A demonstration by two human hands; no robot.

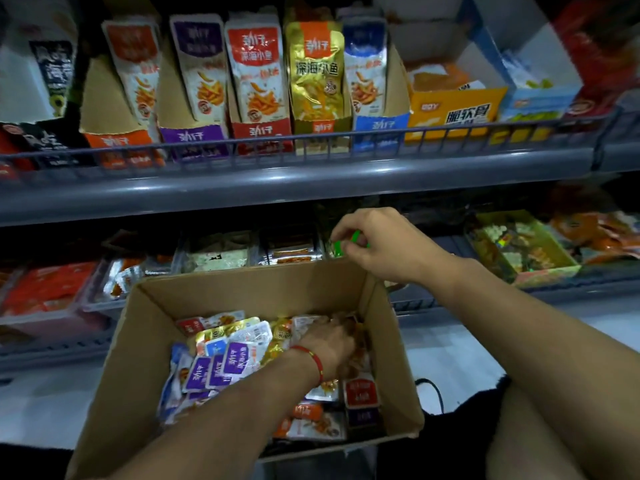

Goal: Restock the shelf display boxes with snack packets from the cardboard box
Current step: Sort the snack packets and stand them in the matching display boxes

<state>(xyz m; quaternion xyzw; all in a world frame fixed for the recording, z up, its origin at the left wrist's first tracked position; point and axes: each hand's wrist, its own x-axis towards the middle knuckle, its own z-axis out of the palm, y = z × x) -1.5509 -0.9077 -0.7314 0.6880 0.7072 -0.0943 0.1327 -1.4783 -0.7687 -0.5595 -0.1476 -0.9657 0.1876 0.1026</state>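
Two grey shelves fill the frame: the upper shelf (311, 181) runs across the top half, and the lower shelf (485, 299) lies behind my arms.

Along the upper shelf stand five matching display boxes in a row, each holding upright snack packets: an orange box (117, 140), a purple box (194, 136), a red box (261, 131), a gold box (322, 128) and a blue box (381, 124). Right of them sits one yellow box (453, 112).

At lower centre, an open cardboard box (145, 341) sits in front of me, holding a loose heap of small snack packets (235, 355) in purple, red, gold, blue and orange; they overlap too much to count.

My left hand (329, 341), with one red cord bracelet (313, 362) on the wrist, is down inside the box on the right of the heap. Its fingers are blurred, so I cannot tell whether they hold anything.

My right hand (377, 244), at centre right above the box's far edge, pinches one small green packet (341, 245) in curled fingers, in front of the lower shelf.
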